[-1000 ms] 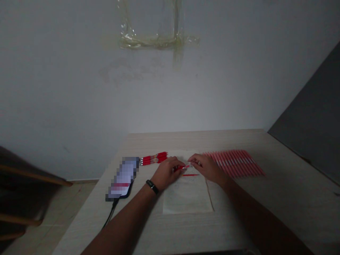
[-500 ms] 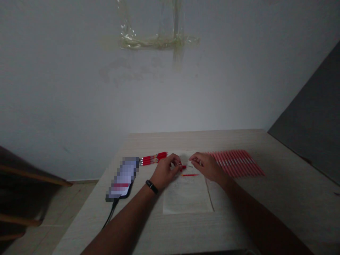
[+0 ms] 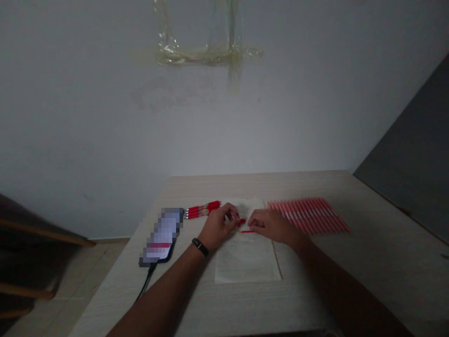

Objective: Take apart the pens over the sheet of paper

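My left hand (image 3: 221,223) is closed in a pinch around a small red pen part (image 3: 242,220), whose end sticks out past the fingertips. Just to its right, my right hand (image 3: 264,224) has its fingers curled together and pointed down at the paper. Whatever those fingers pinch is hidden. A thin red pen refill (image 3: 246,231) lies below the fingertips, its right end covered by my right hand. Both hands rest over a sheet of white paper (image 3: 247,262) on the table.
Several red pens (image 3: 199,210) lie side by side left of my left hand. A long row of pinkish-red pen barrels (image 3: 312,215) lies at the right. A phone (image 3: 163,234) with a black cable (image 3: 145,283) is on the table's (image 3: 210,304) left side. A wall stands behind.
My right hand has moved down and slightly left, over the spot where a small grey piece lay, and now covers part of the refill. My left hand has stayed still.
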`<state>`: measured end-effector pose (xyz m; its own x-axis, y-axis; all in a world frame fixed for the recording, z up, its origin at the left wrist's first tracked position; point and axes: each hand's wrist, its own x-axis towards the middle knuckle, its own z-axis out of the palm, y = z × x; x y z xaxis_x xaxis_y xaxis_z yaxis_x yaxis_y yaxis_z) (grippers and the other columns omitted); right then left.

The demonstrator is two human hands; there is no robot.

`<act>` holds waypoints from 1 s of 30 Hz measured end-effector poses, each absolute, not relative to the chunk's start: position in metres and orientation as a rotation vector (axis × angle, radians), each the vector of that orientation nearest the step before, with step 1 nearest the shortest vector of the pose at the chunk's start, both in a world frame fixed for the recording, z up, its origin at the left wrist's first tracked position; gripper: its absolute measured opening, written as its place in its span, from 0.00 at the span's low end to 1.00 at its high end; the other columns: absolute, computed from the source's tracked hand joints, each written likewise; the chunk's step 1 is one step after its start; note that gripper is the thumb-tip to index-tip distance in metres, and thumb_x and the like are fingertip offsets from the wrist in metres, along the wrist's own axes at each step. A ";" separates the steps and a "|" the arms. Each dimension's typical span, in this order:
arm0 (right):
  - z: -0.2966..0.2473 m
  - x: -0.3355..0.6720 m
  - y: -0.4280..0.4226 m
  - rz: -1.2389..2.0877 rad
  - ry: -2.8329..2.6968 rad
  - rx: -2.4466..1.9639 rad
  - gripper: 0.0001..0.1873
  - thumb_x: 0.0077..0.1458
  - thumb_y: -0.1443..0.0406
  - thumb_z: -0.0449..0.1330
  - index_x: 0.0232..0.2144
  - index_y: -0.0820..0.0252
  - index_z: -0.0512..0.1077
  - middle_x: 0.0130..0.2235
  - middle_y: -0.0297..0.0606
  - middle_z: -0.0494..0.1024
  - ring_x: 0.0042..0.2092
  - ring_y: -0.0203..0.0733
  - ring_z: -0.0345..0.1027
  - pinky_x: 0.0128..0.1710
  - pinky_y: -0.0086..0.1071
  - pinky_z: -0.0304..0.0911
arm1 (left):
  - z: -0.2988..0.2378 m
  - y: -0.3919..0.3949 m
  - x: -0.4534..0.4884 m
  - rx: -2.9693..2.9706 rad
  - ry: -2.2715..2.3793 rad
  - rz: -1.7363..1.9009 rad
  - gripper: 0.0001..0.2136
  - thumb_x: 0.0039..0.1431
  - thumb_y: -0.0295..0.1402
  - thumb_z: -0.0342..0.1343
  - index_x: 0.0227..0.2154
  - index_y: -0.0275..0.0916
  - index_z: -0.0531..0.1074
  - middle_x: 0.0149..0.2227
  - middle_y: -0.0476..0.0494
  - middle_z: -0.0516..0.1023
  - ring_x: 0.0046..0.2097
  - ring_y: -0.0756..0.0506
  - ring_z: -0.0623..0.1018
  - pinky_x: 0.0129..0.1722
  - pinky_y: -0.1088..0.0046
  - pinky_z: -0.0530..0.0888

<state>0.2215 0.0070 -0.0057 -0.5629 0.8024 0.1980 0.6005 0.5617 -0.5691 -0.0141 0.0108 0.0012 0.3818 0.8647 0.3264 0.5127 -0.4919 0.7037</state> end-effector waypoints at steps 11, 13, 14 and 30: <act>-0.004 0.214 0.003 0.415 -2.551 -1.132 0.02 0.57 0.67 0.65 0.34 0.56 0.78 0.36 0.36 0.79 0.38 0.41 0.72 0.37 0.31 0.59 | -0.002 0.012 -0.016 2.171 1.206 0.925 0.08 0.59 0.33 0.59 0.40 0.39 0.75 0.34 0.45 0.79 0.35 0.47 0.75 0.34 0.72 0.69; -0.005 0.213 0.004 0.401 -2.549 -1.140 0.01 0.56 0.67 0.65 0.33 0.57 0.77 0.35 0.36 0.78 0.38 0.41 0.71 0.36 0.31 0.59 | -0.003 0.013 -0.016 2.172 1.213 0.931 0.09 0.59 0.33 0.59 0.41 0.39 0.76 0.35 0.45 0.79 0.36 0.47 0.75 0.35 0.71 0.69; -0.006 0.213 0.004 0.393 -2.545 -1.141 0.01 0.56 0.68 0.65 0.32 0.57 0.77 0.35 0.36 0.78 0.38 0.41 0.71 0.36 0.31 0.59 | -0.003 0.013 -0.017 2.171 1.220 0.936 0.09 0.59 0.34 0.59 0.42 0.39 0.76 0.35 0.45 0.79 0.36 0.46 0.75 0.35 0.71 0.69; 0.001 0.213 0.003 0.383 -2.611 -1.022 0.09 0.66 0.66 0.57 0.41 0.55 0.78 0.41 0.38 0.79 0.46 0.44 0.72 0.47 0.36 0.63 | -0.001 0.014 -0.020 1.972 1.211 1.001 0.07 0.56 0.26 0.46 0.34 0.39 0.68 0.28 0.50 0.71 0.31 0.47 0.70 0.32 0.71 0.66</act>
<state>0.2133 0.0030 0.0010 -0.6975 0.6917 0.1874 0.6087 0.7098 -0.3544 -0.0204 0.0143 -0.0013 0.2955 0.9121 0.2841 0.4509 -0.3954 0.8003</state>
